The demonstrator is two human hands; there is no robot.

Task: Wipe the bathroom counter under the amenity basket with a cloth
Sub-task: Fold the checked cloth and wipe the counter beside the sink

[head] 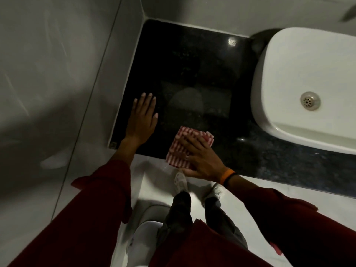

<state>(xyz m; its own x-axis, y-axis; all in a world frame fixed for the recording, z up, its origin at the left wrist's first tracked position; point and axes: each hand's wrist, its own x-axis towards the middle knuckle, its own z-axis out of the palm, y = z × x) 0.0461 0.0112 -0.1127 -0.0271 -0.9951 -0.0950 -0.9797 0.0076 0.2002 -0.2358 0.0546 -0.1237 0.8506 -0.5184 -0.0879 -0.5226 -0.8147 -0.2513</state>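
- Dim bathroom, black polished stone counter (192,60), grey tiled walls; landmark = white vessel basin (300,89).
- Left of basin: bare counter, no amenity basket in view, prob. lifted away already.
- Red-white striped cloth (185,149), folded, at counter's front edge, down-left of basin.
- Right hand (202,158) flat on cloth, fingers spread, pressing, not gripping.
- Left hand (142,118) farther left, open, palm flat on counter, empty.
- Progress: wiping underway; far corner prob. left, basket to return.
- Count: 1 cloth, 1 basin, 2 hands.
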